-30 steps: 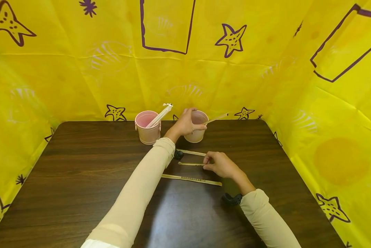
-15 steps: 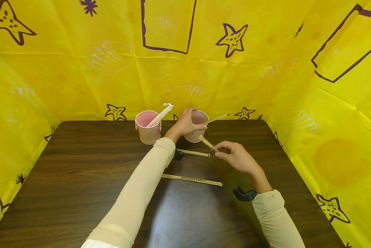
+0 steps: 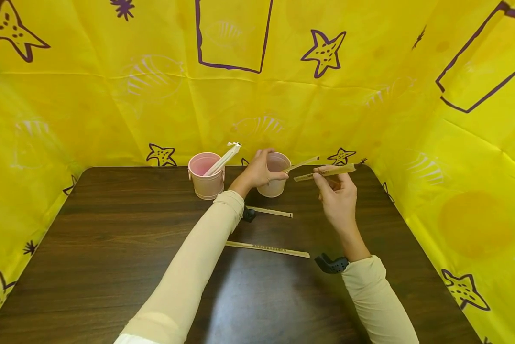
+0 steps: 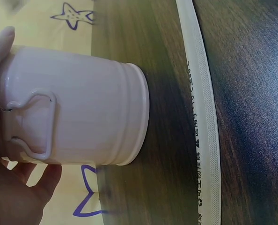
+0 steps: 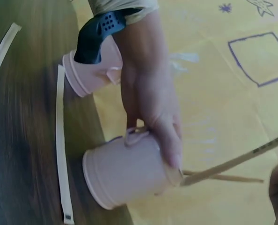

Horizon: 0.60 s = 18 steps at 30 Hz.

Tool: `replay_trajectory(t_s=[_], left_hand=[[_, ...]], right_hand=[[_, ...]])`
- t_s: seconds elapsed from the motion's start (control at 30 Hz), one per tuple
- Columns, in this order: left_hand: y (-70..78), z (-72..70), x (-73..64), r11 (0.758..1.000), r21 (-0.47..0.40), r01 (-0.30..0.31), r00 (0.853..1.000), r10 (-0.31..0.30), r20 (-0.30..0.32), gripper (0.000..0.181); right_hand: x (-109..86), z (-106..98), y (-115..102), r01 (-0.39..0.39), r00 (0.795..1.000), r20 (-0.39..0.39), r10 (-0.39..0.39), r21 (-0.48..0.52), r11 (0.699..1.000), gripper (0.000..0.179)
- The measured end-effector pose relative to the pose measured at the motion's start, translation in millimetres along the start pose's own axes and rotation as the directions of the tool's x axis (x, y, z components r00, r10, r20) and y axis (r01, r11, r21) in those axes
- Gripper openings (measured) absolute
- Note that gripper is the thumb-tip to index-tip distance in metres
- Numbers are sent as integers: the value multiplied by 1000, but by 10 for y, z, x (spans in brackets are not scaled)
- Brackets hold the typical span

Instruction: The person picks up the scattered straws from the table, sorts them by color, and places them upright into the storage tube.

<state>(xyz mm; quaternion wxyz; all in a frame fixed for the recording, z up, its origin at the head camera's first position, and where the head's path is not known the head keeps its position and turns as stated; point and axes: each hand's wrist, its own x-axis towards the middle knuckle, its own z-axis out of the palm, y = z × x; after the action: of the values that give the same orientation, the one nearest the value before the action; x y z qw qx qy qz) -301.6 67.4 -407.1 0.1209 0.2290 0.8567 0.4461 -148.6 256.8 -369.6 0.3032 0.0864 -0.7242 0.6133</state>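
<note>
At the back of the table, my left hand (image 3: 259, 172) grips the rim of the right-hand pink bucket (image 3: 272, 189), thumb on the near side. One thin paper-wrapped straw (image 3: 302, 164) leans out of this bucket to the right. My right hand (image 3: 340, 197) is raised beside it, pinching another paper-wrapped straw (image 3: 342, 170) between thumb and fingers. That straw lies nearly level, its left end a little right of the bucket in the head view. In the right wrist view, the pinched straw (image 5: 237, 161) has its end right at the bucket's mouth (image 5: 179, 177).
A second pink bucket (image 3: 207, 186) on the left holds white-wrapped straws (image 3: 224, 160). Two paper-wrapped straws lie on the table: a nearer printed one (image 3: 268, 248) and a farther one (image 3: 272, 211), both partly behind my left arm. Yellow patterned cloth (image 3: 257, 105) hangs behind.
My right hand has picked a paper-wrapped straw off the table, between the other two, and lifted it up and right beside the bucket, turning it. My left hand stays on the bucket.
</note>
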Motion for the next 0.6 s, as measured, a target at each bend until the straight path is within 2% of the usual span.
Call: replay_trajectory(t_s=[0.13, 0.23, 0.4, 0.6], left_hand=[[-1, -5, 1, 1000, -8, 10, 1000, -10, -2, 101], [9, -11, 1, 1000, -16, 1, 1000, -1, -1, 99], [30, -15, 0, 1000, -30, -8, 1000, 8, 11, 98], [14, -3, -14, 1000, -17, -4, 1000, 4, 0, 99]], right_hand=[[60, 109, 21, 31, 998, -58, -24, 117, 993, 17], [106, 198, 67, -6, 996, -82, 20, 160, 987, 20], [157, 355, 166, -94, 991, -85, 108, 157, 983, 30], [192, 494, 305, -161, 984, -51, 169, 127, 979, 29]])
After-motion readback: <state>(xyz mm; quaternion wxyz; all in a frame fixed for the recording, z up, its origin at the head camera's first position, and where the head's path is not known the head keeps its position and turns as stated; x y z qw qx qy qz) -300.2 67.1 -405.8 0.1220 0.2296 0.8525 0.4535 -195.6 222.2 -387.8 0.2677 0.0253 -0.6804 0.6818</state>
